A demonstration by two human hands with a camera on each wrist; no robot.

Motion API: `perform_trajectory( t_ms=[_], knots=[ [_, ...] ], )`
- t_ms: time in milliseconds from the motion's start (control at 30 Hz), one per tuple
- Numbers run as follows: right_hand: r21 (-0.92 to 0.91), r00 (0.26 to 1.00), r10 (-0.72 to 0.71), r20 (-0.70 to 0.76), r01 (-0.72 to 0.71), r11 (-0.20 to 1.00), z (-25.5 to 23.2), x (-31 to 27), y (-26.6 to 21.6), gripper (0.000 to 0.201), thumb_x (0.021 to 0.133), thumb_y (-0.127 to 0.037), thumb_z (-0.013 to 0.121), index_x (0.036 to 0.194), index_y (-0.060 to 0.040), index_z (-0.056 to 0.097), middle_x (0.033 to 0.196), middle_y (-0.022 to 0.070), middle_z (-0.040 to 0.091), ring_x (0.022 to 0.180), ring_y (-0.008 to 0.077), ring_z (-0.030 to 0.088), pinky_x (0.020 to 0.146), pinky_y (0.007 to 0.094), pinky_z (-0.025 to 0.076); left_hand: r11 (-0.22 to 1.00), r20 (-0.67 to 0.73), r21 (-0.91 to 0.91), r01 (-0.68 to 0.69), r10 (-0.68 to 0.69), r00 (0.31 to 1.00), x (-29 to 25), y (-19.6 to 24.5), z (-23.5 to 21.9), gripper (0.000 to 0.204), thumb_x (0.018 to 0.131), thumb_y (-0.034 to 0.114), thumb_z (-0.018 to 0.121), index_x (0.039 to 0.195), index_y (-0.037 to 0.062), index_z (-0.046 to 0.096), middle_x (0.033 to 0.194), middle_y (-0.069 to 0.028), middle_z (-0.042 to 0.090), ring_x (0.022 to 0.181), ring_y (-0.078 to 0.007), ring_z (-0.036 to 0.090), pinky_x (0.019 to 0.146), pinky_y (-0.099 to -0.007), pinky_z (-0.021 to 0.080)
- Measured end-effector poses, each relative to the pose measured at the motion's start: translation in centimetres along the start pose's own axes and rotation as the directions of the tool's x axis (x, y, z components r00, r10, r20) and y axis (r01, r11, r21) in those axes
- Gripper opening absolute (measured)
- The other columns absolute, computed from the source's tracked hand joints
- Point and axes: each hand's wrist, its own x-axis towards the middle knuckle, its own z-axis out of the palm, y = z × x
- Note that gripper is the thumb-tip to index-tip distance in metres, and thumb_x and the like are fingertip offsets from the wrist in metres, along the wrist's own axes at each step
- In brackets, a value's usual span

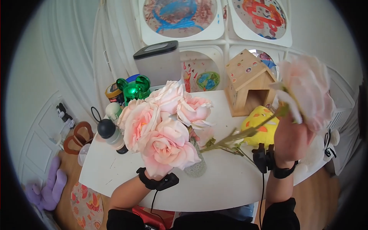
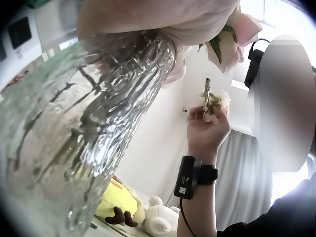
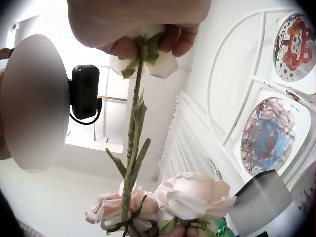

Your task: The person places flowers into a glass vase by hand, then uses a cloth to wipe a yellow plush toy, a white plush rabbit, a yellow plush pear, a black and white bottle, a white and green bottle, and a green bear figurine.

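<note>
A rose with pale pink petals is held up by my right hand, its fingers pinching the green stem just under the bloom. That stem slants down toward the vase in the head view. My left hand holds the textured clear glass vase near its mouth; in the head view the blooms hide most of this hand. Several pink roses cluster above the vase. Fingertips of the left hand show under one bloom in the right wrist view.
On the white table are a wooden birdhouse, a yellow plush toy, a shiny green bear figure, a grey container and a black-topped bottle. A white plush lies by the yellow one.
</note>
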Motion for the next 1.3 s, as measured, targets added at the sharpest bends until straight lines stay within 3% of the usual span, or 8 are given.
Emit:
perform_trajectory(
  t_ms=[67, 133, 200, 400, 600, 800, 1200, 1300],
  knots=[
    [-0.709, 0.972, 0.101, 0.213, 0.082, 0.701, 5.7, 2.0, -2.8, 0.051, 0.093, -0.019, 0.062, 0.14, -0.0025, 0.051, 0.138, 0.017, 0.055, 0.124, 0.0358, 0.054, 0.106, 0.0466, 0.042, 1.0, 0.034, -0.021, 0.011, -0.011, 0.999, 1.6, -0.5, 1.1, 0.048, 0.095, 0.022, 0.056, 0.14, 0.0049, 0.053, 0.118, -0.0173, 0.067, 0.122, -0.0343, 0.059, 0.104, -0.0475, 0.047],
    [-0.459, 0.827, -0.055, 0.559, 0.364, 0.811, 5.8, 4.0, -2.0, 0.038, 0.088, -0.016, 0.069, 0.123, -0.0019, 0.064, 0.126, 0.0174, 0.06, 0.11, 0.0323, 0.06, 0.097, 0.0424, 0.046, 0.999, 0.064, -0.038, 0.026, -0.023, 0.998, 1.9, -0.7, 2.2, 0.048, 0.095, 0.022, 0.056, 0.14, 0.0048, 0.053, 0.118, -0.0173, 0.067, 0.122, -0.0343, 0.059, 0.104, -0.0475, 0.047],
    [-0.319, 0.786, -0.064, 0.615, 0.322, 0.891, 7.0, 3.8, -1.0, 0.027, 0.081, -0.013, 0.072, 0.105, -0.0008, 0.07, 0.116, 0.0193, 0.062, 0.098, 0.03, 0.061, 0.091, 0.0392, 0.048, 0.997, 0.094, -0.053, 0.053, -0.048, 0.994, 2.4, -1.3, 2.6, 0.049, 0.095, 0.023, 0.056, 0.14, 0.0047, 0.053, 0.118, -0.0174, 0.067, 0.122, -0.0343, 0.059, 0.104, -0.0475, 0.047],
    [-0.177, 0.795, 0.024, 0.606, 0.105, 0.979, 7.1, 3.4, -0.5, 0.035, 0.075, -0.005, 0.073, 0.109, 0.0003, 0.072, 0.115, 0.0207, 0.062, 0.099, 0.0317, 0.062, 0.089, 0.0405, 0.048, 0.983, 0.138, -0.097, 0.154, -0.14, 0.981, -0.2, -1.4, 1.8, 0.049, 0.095, 0.024, 0.056, 0.14, 0.0044, 0.053, 0.119, -0.0175, 0.066, 0.122, -0.0343, 0.059, 0.104, -0.0476, 0.047],
    [-0.185, 0.742, 0.185, 0.645, -0.083, 0.979, 7.7, 1.5, -0.1, 0.041, 0.072, 0.005, 0.069, 0.111, -0.007, 0.072, 0.115, 0.012, 0.059, 0.101, 0.0287, 0.061, 0.086, 0.0348, 0.049, 0.978, 0.119, -0.126, 0.166, -0.151, 0.981, -0.6, -1.1, 2.4, 0.05, 0.095, 0.025, 0.056, 0.14, 0.0041, 0.052, 0.119, -0.0176, 0.066, 0.122, -0.0343, 0.059, 0.104, -0.0476, 0.047],
    [-0.281, 0.571, 0.32, 0.756, -0.159, 0.946, 7.4, 1.9, -0.9, 0.034, 0.072, 0.002, 0.074, 0.101, -0.0071, 0.059, 0.111, 0.011, 0.052, 0.1, 0.029, 0.055, 0.085, 0.0356, 0.047, 0.976, 0.09, -0.152, 0.155, -0.143, 0.986, 0.3, -1.4, 3.5, 0.051, 0.095, 0.027, 0.056, 0.14, 0.0038, 0.052, 0.12, -0.0177, 0.065, 0.123, -0.0343, 0.059, 0.104, -0.0477, 0.047],
    [-0.316, 0.516, 0.217, 0.829, 0.112, 0.942, 8.7, -0.4, -0.1, 0.034, 0.074, -0.007, 0.065, 0.107, -0.0047, 0.058, 0.118, 0.0132, 0.054, 0.113, 0.0344, 0.053, 0.103, 0.0459, 0.039, 0.966, 0.056, -0.209, 0.15, -0.142, 0.988, 0.2, -0.3, 2.5, 0.053, 0.095, 0.029, 0.056, 0.141, 0.0032, 0.051, 0.121, -0.0179, 0.065, 0.123, -0.0342, 0.058, 0.104, -0.0478, 0.047],
    [-0.384, 0.562, 0.216, 0.798, 0.2, 0.901, 9.1, -1.0, 0.5, 0.036, 0.072, -0.005, 0.066, 0.107, -0.0033, 0.059, 0.119, 0.0137, 0.055, 0.121, 0.0347, 0.05, 0.107, 0.0475, 0.035, 0.964, 0.037, -0.222, 0.148, -0.143, 0.989, 0.8, 0.1, 2.5, 0.054, 0.094, 0.03, 0.056, 0.141, 0.003, 0.051, 0.121, -0.0179, 0.065, 0.123, -0.0342, 0.058, 0.104, -0.0478, 0.047]
  ],
)
